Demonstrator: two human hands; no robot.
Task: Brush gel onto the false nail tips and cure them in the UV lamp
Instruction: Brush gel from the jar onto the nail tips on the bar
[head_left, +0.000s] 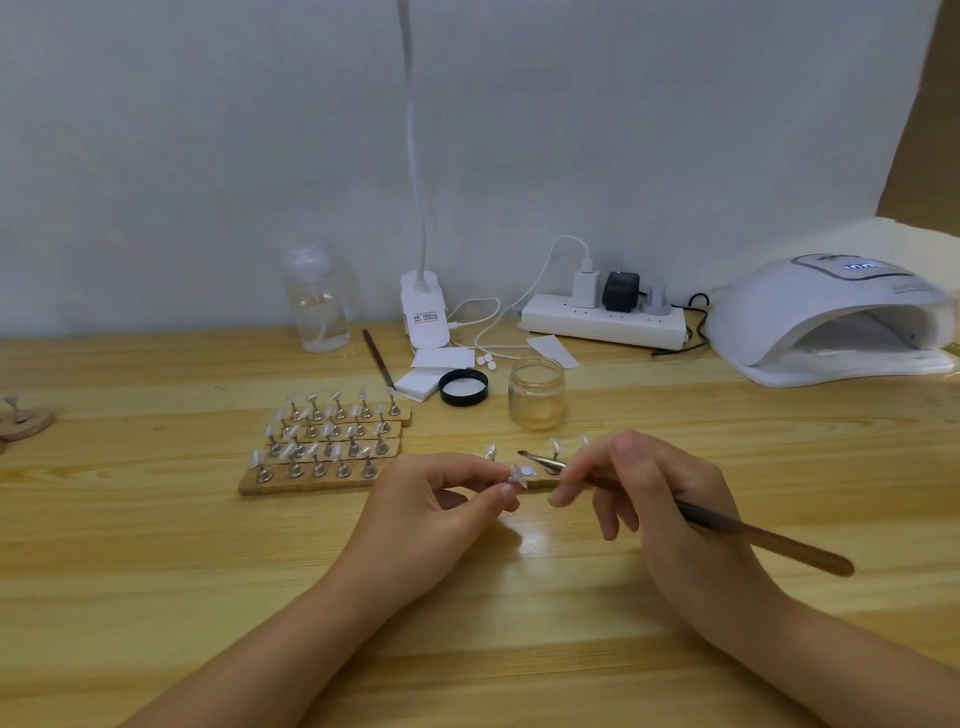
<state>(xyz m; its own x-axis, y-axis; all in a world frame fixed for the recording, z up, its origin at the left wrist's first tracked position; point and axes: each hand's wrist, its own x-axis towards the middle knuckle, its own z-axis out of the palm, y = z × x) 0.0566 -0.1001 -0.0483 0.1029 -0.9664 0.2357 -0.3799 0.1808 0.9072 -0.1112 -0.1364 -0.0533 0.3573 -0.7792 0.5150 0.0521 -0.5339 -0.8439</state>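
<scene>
Left hand (441, 499) pinching a small nail tip on its stand (521, 475) between thumb and fingertips, held just above the table (156, 571). Right hand (654, 499) gripping a brush (727, 522) like a pen, fingers curled round the shaft, bristle end pointing left and just above the held tip; cannot tell if touching. Brush handle sticking out to the right past the hand.

Just behind the hands, a wooden strip (543, 483) with a few more tips on stands, partly hidden by the fingers. Left of that, four wooden strips (311, 480) side by side, each carrying a row of nail tips on metal stands (322, 436). Behind the right hand, an open glass jar (536, 392) with a little yellowish gel at the bottom. Black lid (464, 387) lying upturned just left of the jar. White pads (415, 384) beside the lid, second brush (378, 361) lying with its tip on them.

Far right, white UV lamp (831, 322), opening facing the front, display lit. Against the wall: white power strip (602, 319) with plugs in it, clip lamp base (423, 317) with a gooseneck going up, clear pump bottle (316, 299) with liquid. At the left edge, round wooden piece (23, 418) with one stand on it.
</scene>
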